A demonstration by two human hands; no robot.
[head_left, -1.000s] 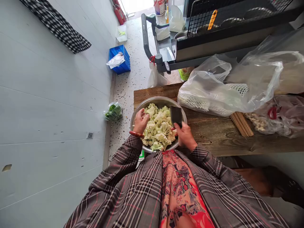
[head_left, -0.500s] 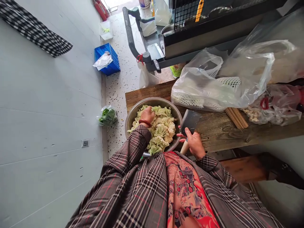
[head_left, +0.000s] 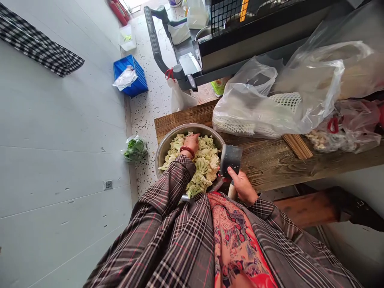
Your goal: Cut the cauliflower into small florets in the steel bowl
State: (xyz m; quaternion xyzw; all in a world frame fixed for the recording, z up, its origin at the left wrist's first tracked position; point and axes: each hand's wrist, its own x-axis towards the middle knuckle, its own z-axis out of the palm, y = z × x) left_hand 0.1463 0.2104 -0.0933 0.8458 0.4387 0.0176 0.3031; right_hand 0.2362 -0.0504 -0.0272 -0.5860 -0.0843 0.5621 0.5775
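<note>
At the far left a checked cloth (head_left: 42, 46) hangs along the white wall (head_left: 60, 132). Next come a blue crate (head_left: 139, 82) with white plastic over its top, a clear tub (head_left: 127, 39) and a bagged bunch of greens (head_left: 135, 149), all on the speckled floor (head_left: 150, 100). The metal bowl (head_left: 162, 152) sits at the left end of the wooden tabletop (head_left: 264, 168), full of cut cauliflower (head_left: 203, 165). My left hand (head_left: 191, 144) reaches down among the pieces, a red bracelet (head_left: 187, 150) at its wrist; its fingertips are hidden, so I can't tell whether they are closed on one. Beyond the bowl stands a dark cart (head_left: 154, 40), with a knife (head_left: 189, 66) lying on it. At the bowl's right side, my right hand (head_left: 241, 185) is clamped on the cleaver (head_left: 231, 158), thumb against the dark blade. Further right on the tabletop are a big plastic bag (head_left: 255, 108), wooden sticks (head_left: 297, 146) partly under it, and a pinkish bag (head_left: 355, 124).
</note>
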